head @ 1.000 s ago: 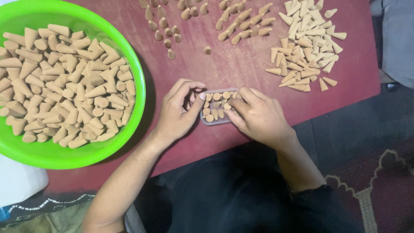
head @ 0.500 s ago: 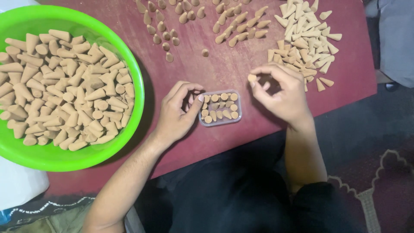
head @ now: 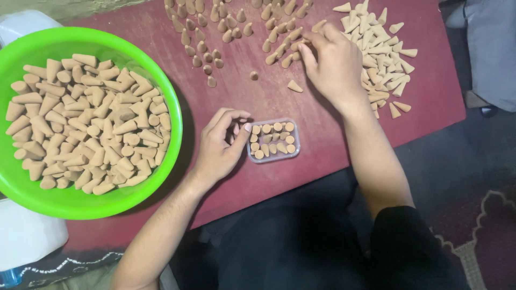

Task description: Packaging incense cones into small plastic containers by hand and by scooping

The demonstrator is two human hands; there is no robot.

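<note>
- The left hand [head: 217, 145] rests on the dark red surface [head: 301, 107], its curled fingers touching the left side of a small clear plastic box [head: 273, 140].
- The box holds tan cones standing close together, flat ends up.
- The right hand [head: 333, 62] lies farther off, fingertips down among a row of small tan cones [head: 279, 45] set out on the surface.
- One loose cone [head: 294, 86] lies on its side just near of that hand.
- To the far right sits a pile of paler cones [head: 384, 51], partly under the right wrist.
- On the left, a bright green bowl [head: 161, 80] is heaped with larger tan cones.
- A white container [head: 27, 236] shows beneath the bowl's near edge.
</note>
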